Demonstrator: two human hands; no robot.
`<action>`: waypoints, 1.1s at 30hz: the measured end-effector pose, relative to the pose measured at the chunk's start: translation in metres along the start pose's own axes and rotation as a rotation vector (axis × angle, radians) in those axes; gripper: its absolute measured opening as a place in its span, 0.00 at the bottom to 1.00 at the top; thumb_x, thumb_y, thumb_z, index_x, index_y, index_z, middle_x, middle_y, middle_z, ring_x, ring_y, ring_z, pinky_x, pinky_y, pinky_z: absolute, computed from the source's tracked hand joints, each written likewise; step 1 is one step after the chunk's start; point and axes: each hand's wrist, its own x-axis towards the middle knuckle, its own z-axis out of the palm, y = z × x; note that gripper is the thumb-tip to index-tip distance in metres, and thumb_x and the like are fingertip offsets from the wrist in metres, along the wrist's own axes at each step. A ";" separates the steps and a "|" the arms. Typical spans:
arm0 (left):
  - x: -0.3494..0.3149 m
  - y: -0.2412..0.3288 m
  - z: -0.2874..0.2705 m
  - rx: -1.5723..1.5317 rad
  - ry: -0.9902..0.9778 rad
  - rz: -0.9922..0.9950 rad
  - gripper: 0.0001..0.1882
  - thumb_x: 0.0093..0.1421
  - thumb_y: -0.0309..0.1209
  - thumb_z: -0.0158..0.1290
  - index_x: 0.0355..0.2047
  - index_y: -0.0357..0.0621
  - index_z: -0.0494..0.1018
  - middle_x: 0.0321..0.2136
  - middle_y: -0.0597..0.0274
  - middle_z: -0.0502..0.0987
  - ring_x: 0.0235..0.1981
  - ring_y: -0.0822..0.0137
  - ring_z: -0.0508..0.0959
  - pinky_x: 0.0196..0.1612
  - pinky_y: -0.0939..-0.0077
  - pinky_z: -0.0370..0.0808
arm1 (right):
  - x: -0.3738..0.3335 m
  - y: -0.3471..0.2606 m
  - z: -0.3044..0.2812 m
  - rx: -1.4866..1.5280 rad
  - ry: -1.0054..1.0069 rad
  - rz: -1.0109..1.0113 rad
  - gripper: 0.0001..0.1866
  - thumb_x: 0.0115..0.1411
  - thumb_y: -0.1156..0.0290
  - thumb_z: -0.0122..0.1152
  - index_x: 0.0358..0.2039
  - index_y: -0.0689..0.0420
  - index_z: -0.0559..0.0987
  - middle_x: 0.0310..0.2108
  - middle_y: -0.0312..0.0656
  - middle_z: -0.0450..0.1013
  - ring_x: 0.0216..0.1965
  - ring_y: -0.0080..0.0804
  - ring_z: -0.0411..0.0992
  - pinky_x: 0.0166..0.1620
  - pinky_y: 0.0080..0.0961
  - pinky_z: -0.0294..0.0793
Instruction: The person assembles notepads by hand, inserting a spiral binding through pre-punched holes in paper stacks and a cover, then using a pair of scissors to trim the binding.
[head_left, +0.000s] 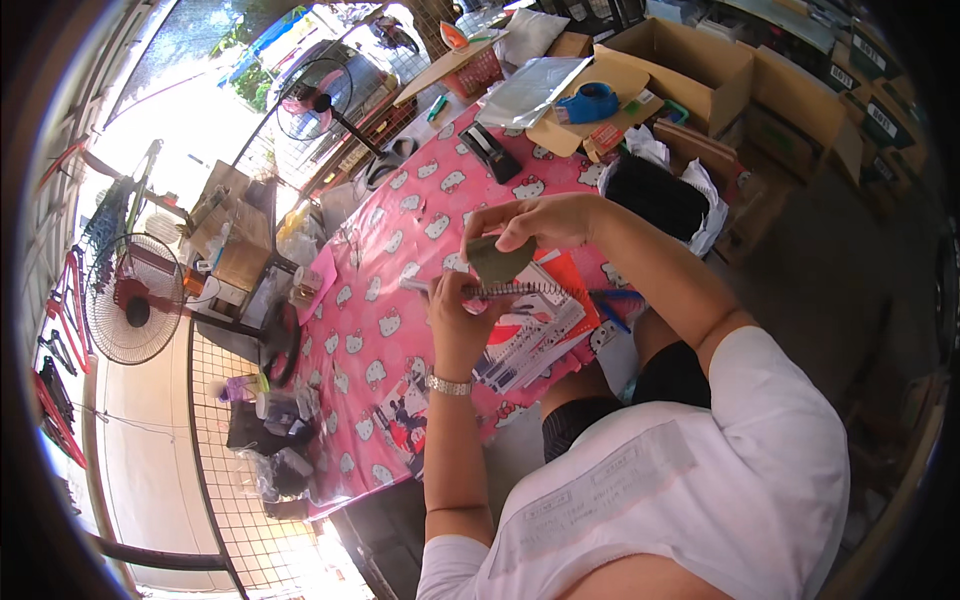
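Head view, at far left: a standing fan (pixel 135 300) faced the work area, its running state unreadable to me from where I stood. Next came a table laid with a pink patterned cloth (pixel 330 410). Above its near part, the person's left hand (pixel 465 315) was curled around the left end of a wire coil (pixel 530 289), the exact contact of its fingers partly hidden. Behind, a black tape dispenser (pixel 488 155) rested on the cloth. Over the coil stood an olive sheet (pixel 497 262), its lower edge meeting the wire in this view; I could not tell whether the two were joined. Below lay overlapping printed sheets (pixel 535 335) near the table's edge. To the right, the right hand (pixel 560 220) was clamped on the olive sheet, pinching its upper part between thumb and fingers. Farther right lay a blue tape dispenser (pixel 590 103) and an uncovered cardboard box (pixel 700 70). In my judgement, an uneven pull between the two hands could have bent the wire or torn the sheet; a slack left grip could have dropped the coil onto the prints; and a sweeping right forearm, or a draught, could have pushed the loose prints over the edge.
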 end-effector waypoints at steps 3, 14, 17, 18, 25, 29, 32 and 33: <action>0.012 0.009 -0.002 0.100 -0.035 0.056 0.24 0.39 0.35 0.72 0.32 0.41 0.72 0.32 0.59 0.75 0.40 0.54 0.71 0.46 0.59 0.67 | 0.008 0.012 -0.026 -0.730 -0.002 0.264 0.21 0.57 0.65 0.62 0.51 0.52 0.73 0.46 0.34 0.72 0.46 0.21 0.70 0.50 0.22 0.69; 0.005 -0.024 -0.026 0.095 -0.077 0.012 0.15 0.44 0.30 0.68 0.32 0.41 0.77 0.30 0.59 0.75 0.39 0.53 0.71 0.42 0.60 0.69 | 0.015 0.017 -0.011 0.160 -0.050 -0.041 0.24 0.57 0.59 0.63 0.52 0.55 0.75 0.46 0.38 0.73 0.53 0.27 0.70 0.58 0.26 0.65; 0.010 -0.022 -0.021 0.078 -0.073 0.055 0.16 0.43 0.30 0.68 0.33 0.41 0.78 0.31 0.59 0.76 0.39 0.54 0.71 0.42 0.61 0.69 | 0.017 0.015 -0.015 -0.301 -0.009 0.073 0.24 0.55 0.61 0.64 0.52 0.55 0.75 0.49 0.37 0.72 0.54 0.27 0.68 0.57 0.24 0.65; 0.008 -0.020 -0.020 0.076 -0.076 0.056 0.16 0.43 0.30 0.68 0.33 0.41 0.78 0.31 0.59 0.76 0.39 0.54 0.71 0.42 0.61 0.69 | 0.016 0.014 -0.014 -0.670 0.088 0.154 0.23 0.55 0.62 0.64 0.51 0.55 0.75 0.49 0.36 0.72 0.54 0.26 0.68 0.56 0.24 0.65; 0.008 -0.012 -0.018 -0.039 -0.058 -0.008 0.19 0.43 0.28 0.67 0.36 0.41 0.75 0.32 0.60 0.78 0.38 0.56 0.71 0.43 0.62 0.70 | 0.012 0.017 -0.012 -0.193 -0.004 0.090 0.23 0.55 0.61 0.63 0.51 0.54 0.75 0.44 0.35 0.73 0.51 0.22 0.69 0.54 0.22 0.65; 0.008 -0.004 -0.019 -0.040 -0.059 -0.022 0.19 0.45 0.27 0.66 0.38 0.42 0.74 0.33 0.60 0.78 0.38 0.56 0.72 0.44 0.62 0.70 | 0.023 0.008 -0.018 -0.218 -0.039 0.102 0.24 0.55 0.60 0.63 0.51 0.56 0.76 0.45 0.36 0.73 0.50 0.24 0.70 0.55 0.22 0.65; 0.005 -0.010 -0.021 -0.046 -0.067 -0.049 0.18 0.46 0.26 0.65 0.38 0.41 0.73 0.34 0.59 0.78 0.39 0.56 0.72 0.45 0.62 0.70 | 0.026 0.013 -0.013 -0.354 0.060 0.104 0.23 0.56 0.61 0.62 0.51 0.55 0.75 0.45 0.34 0.73 0.49 0.24 0.70 0.54 0.22 0.65; 0.004 -0.014 -0.024 -0.045 -0.075 -0.039 0.18 0.47 0.25 0.64 0.39 0.41 0.73 0.34 0.58 0.78 0.40 0.56 0.72 0.45 0.62 0.70 | 0.029 0.014 -0.011 -0.262 0.047 0.130 0.23 0.56 0.62 0.62 0.51 0.55 0.76 0.45 0.34 0.72 0.49 0.24 0.70 0.54 0.22 0.65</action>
